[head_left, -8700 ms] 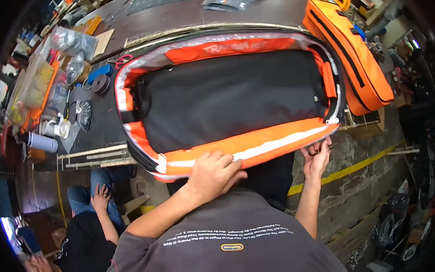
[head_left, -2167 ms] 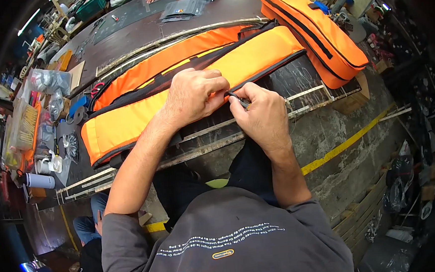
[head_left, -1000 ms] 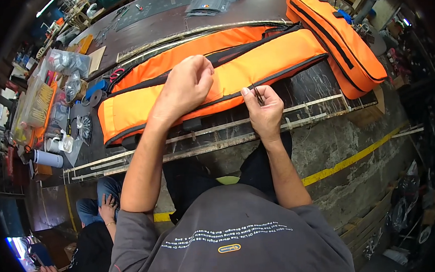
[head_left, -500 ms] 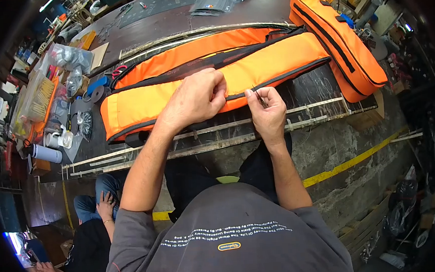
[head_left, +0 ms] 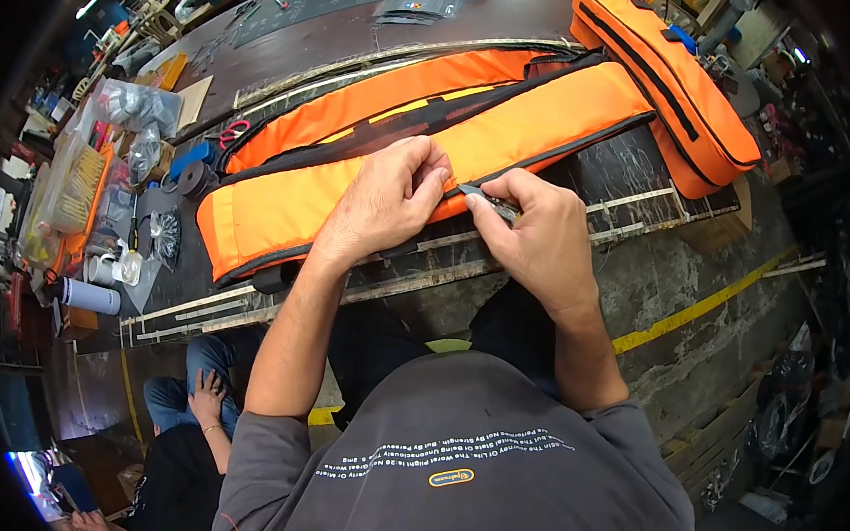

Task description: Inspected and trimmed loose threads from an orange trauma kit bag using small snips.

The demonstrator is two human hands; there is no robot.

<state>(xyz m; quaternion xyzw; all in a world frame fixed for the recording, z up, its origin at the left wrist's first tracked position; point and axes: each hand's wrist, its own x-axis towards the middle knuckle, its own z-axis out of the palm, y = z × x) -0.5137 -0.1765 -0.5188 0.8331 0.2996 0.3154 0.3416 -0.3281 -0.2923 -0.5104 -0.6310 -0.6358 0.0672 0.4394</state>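
At frame centre, the left hand (head_left: pixel 382 202) presses flat on the long orange bag (head_left: pixel 342 188) lying folded across the workbench (head_left: pixel 633 170). The right hand (head_left: pixel 530 230) pinches a small metal tool (head_left: pixel 487 201) at the bag's edge. A second orange bag (head_left: pixel 667 80), zipped shut, sits upper right.

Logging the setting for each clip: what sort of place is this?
Probably a sewing or bag-making workshop: a long dark worktable bears a long orange fabric bag with black trim, red-handled scissors and a dark tape roll, with clear bags of small parts alongside.
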